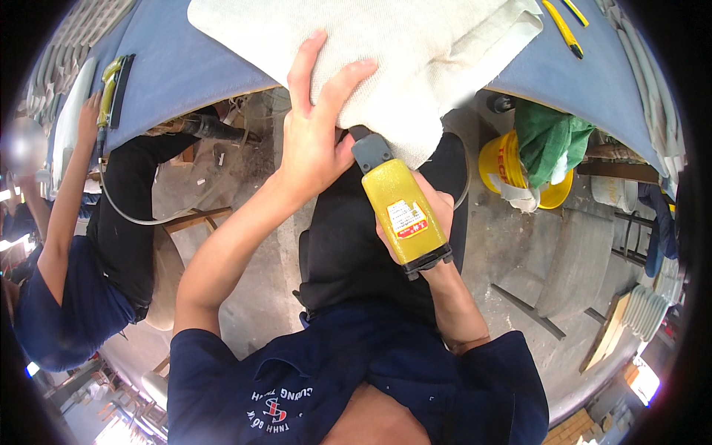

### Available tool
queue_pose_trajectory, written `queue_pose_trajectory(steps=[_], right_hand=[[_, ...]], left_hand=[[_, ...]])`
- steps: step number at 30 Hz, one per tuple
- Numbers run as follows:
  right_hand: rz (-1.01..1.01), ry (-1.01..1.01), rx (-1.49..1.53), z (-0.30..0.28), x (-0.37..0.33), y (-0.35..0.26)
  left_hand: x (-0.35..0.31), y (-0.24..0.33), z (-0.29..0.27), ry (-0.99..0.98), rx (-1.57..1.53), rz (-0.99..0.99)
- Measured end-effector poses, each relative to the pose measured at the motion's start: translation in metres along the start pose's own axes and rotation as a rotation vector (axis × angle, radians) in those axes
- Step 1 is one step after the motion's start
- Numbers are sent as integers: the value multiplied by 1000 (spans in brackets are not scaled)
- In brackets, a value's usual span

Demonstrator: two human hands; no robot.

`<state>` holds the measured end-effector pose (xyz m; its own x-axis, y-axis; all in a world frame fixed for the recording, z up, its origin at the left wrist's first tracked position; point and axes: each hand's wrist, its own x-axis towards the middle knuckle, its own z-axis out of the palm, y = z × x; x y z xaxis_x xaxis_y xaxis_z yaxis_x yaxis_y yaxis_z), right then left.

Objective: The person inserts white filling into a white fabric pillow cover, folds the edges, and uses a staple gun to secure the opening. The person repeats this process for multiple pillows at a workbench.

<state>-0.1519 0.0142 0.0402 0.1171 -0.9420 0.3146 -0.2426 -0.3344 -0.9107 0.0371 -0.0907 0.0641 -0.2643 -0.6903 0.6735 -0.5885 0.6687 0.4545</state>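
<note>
An off-white fabric-covered piece lies over the near edge of the blue table, its narrow end hanging toward my lap. My left hand rests on its left side, index and middle fingers stretched apart on the fabric. The left thumb is close to the nose of a yellow staple gun. My right hand is wrapped round the staple gun's handle, mostly hidden beneath its body. The tool's black nose points at the fabric's lower edge; whether it touches cannot be told.
A yellow cutter knife and another slim yellow tool lie at the table's far right. Below on the right stands a yellow bucket with green cloth. At left, a co-worker's hand is beside another staple gun with an air hose.
</note>
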Motion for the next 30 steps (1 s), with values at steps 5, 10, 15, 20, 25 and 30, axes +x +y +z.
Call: queue_pose_trajectory(steps=[5, 10, 15, 20, 25, 30], right_hand=[[43, -45, 54, -2, 5, 0], [-82, -54, 16, 0, 8, 21], [-90, -58, -32, -26, 13, -5], [-88, 128, -527, -136, 14, -26], [73, 436, -1003, -248, 113, -14], [-205, 516, -1286, -317, 172, 51]], left_hand=[[-1, -3, -1, -10, -13, 12], [0, -7, -2, -52, 47, 30], [-3, -8, -17, -148, 31, -50], [9, 1, -37, -318, -59, -39], [4, -4, -35, -324, -100, 2], [4, 15, -35, -229, -131, -60]])
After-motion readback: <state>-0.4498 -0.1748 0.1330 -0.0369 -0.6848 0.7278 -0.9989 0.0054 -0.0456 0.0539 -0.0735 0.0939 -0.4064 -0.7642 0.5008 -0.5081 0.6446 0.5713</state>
